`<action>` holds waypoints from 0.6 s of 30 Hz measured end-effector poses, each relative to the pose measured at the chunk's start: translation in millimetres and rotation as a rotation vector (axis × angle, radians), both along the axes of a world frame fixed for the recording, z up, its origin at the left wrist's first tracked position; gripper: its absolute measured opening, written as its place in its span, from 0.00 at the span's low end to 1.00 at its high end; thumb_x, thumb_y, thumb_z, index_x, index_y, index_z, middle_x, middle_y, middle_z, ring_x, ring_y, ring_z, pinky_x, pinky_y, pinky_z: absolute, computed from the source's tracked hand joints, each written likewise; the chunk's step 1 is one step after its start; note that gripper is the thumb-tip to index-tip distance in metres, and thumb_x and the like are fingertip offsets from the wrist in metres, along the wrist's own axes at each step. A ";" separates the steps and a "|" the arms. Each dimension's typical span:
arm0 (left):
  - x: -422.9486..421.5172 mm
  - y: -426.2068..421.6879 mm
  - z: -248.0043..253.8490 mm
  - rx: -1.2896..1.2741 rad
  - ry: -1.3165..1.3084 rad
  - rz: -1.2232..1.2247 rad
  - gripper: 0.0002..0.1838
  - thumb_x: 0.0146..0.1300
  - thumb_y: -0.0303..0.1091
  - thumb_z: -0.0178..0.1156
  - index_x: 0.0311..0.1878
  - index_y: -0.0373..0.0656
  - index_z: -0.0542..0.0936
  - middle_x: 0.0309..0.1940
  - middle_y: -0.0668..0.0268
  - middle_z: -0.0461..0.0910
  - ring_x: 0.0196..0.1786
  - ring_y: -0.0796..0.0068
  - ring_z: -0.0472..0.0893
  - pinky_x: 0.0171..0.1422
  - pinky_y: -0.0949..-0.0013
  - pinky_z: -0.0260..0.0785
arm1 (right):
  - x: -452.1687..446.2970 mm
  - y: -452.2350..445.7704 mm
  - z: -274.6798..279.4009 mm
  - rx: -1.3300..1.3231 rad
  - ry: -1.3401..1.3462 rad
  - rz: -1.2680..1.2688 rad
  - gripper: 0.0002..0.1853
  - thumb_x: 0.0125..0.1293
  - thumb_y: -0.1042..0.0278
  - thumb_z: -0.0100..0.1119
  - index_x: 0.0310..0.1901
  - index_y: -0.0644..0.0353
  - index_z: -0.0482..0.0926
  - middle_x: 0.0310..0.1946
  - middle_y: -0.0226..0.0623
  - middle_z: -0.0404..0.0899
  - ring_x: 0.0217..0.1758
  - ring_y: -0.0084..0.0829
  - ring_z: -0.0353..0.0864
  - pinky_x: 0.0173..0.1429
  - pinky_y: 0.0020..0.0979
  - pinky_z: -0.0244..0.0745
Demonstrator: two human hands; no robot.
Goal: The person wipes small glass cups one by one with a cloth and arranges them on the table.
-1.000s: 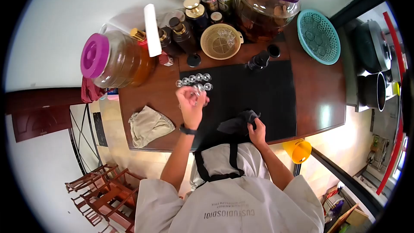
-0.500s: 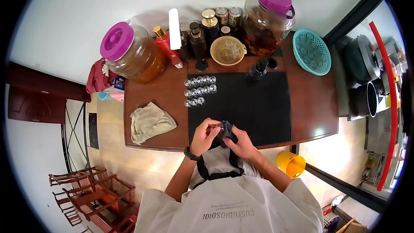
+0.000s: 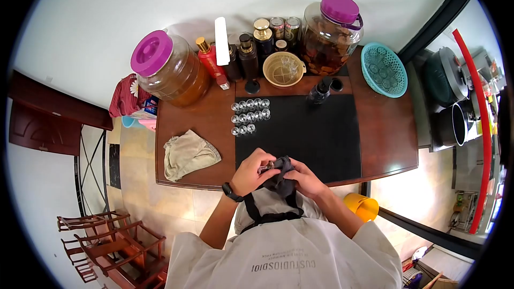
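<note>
At the table's front edge, my left hand (image 3: 254, 173) pinches a small clear glass (image 3: 266, 167), partly hidden by the fingers. My right hand (image 3: 306, 179) grips a dark cloth (image 3: 282, 177), which is bunched up against the glass. Several small clear glasses (image 3: 250, 116) stand in three rows at the left part of a black mat (image 3: 310, 134). A crumpled beige cloth (image 3: 188, 154) lies on the wooden table to the left of the mat.
Behind the mat are a beige basket (image 3: 284, 69) with glasses, a black bottle (image 3: 319, 91), several bottles and cans, and two big jars (image 3: 179, 72) (image 3: 327, 37). A turquoise basket (image 3: 384, 69) sits at the right. A yellow bucket (image 3: 361, 206) is below the table.
My left hand has come back from the rows of glasses to the front edge, now with a glass. My right hand has brought the dark cloth left to meet it. The view has shifted.
</note>
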State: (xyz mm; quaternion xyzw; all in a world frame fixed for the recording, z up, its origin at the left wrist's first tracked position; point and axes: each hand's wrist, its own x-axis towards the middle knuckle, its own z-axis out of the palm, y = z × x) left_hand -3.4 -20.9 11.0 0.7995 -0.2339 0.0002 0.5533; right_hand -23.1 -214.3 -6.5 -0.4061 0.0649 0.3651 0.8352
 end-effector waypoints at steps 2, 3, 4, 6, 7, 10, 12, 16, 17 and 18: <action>-7.6 3.1 -14.2 -0.153 0.214 0.014 0.13 0.58 0.25 0.65 0.45 0.40 0.73 0.32 0.66 0.74 0.28 0.79 0.74 0.33 0.76 0.67 | -1.4 6.5 3.8 0.012 -0.032 -0.060 0.15 0.61 0.76 0.53 0.51 0.60 0.71 0.37 0.25 0.74 0.36 0.16 0.72 0.39 0.21 0.68; -8.8 4.4 -16.8 -0.303 0.425 0.027 0.13 0.60 0.26 0.64 0.46 0.39 0.72 0.34 0.66 0.76 0.30 0.80 0.74 0.34 0.76 0.67 | -0.7 9.1 4.6 -0.103 -0.255 -0.092 0.15 0.61 0.76 0.53 0.50 0.60 0.71 0.36 0.25 0.74 0.35 0.16 0.71 0.38 0.21 0.68; -9.2 7.6 -17.2 -0.266 0.505 0.022 0.13 0.62 0.27 0.62 0.47 0.38 0.70 0.36 0.64 0.77 0.34 0.82 0.76 0.37 0.75 0.69 | -0.2 10.4 5.3 -0.219 -0.477 -0.123 0.14 0.61 0.76 0.53 0.49 0.61 0.72 0.35 0.25 0.74 0.33 0.17 0.71 0.37 0.21 0.68; -10.7 5.0 -14.3 -0.226 0.459 0.041 0.14 0.61 0.27 0.63 0.47 0.38 0.71 0.35 0.64 0.77 0.35 0.81 0.77 0.38 0.75 0.70 | 0.3 3.2 5.4 -0.398 -0.562 -0.021 0.16 0.60 0.77 0.53 0.51 0.62 0.71 0.38 0.26 0.74 0.39 0.17 0.71 0.43 0.22 0.68; -10.9 4.1 -12.4 -0.187 0.414 0.060 0.14 0.60 0.26 0.64 0.47 0.38 0.71 0.35 0.64 0.77 0.36 0.80 0.77 0.40 0.74 0.70 | 0.4 0.8 5.3 -0.578 -0.643 0.084 0.18 0.60 0.79 0.53 0.53 0.63 0.70 0.41 0.28 0.73 0.45 0.18 0.71 0.50 0.23 0.69; -9.1 4.8 -7.2 -0.064 0.214 0.015 0.16 0.58 0.24 0.65 0.47 0.38 0.71 0.36 0.64 0.77 0.38 0.79 0.77 0.41 0.74 0.71 | 0.6 4.9 -6.9 -0.401 -0.563 -0.028 0.13 0.60 0.76 0.55 0.47 0.62 0.72 0.32 0.25 0.71 0.33 0.16 0.68 0.37 0.22 0.68; -9.5 6.4 -7.8 -0.040 0.135 0.032 0.17 0.56 0.23 0.65 0.47 0.39 0.72 0.37 0.64 0.77 0.38 0.78 0.77 0.41 0.74 0.70 | 4.2 3.2 -5.5 -0.360 -0.506 0.009 0.13 0.60 0.76 0.55 0.47 0.62 0.72 0.32 0.25 0.70 0.34 0.16 0.68 0.38 0.22 0.68; -14.5 2.5 -24.4 -0.180 0.218 0.075 0.16 0.58 0.23 0.64 0.48 0.39 0.71 0.40 0.64 0.76 0.39 0.78 0.77 0.43 0.74 0.70 | 5.9 7.5 -1.4 -0.260 -0.395 0.001 0.13 0.60 0.76 0.55 0.48 0.62 0.71 0.34 0.25 0.70 0.36 0.16 0.68 0.40 0.20 0.68; -16.8 2.6 -28.5 -0.180 0.216 0.076 0.16 0.58 0.23 0.64 0.48 0.39 0.71 0.40 0.64 0.76 0.39 0.78 0.77 0.43 0.74 0.70 | 6.3 9.3 0.9 -0.259 -0.397 0.001 0.13 0.60 0.76 0.55 0.48 0.62 0.71 0.34 0.25 0.70 0.36 0.16 0.68 0.40 0.20 0.68; -19.5 2.7 -32.6 -0.343 0.367 0.079 0.15 0.60 0.24 0.63 0.48 0.38 0.70 0.39 0.63 0.76 0.38 0.78 0.77 0.42 0.74 0.71 | 6.8 10.9 3.6 -0.237 -0.412 -0.002 0.14 0.60 0.76 0.54 0.49 0.62 0.71 0.34 0.25 0.70 0.36 0.16 0.68 0.41 0.20 0.68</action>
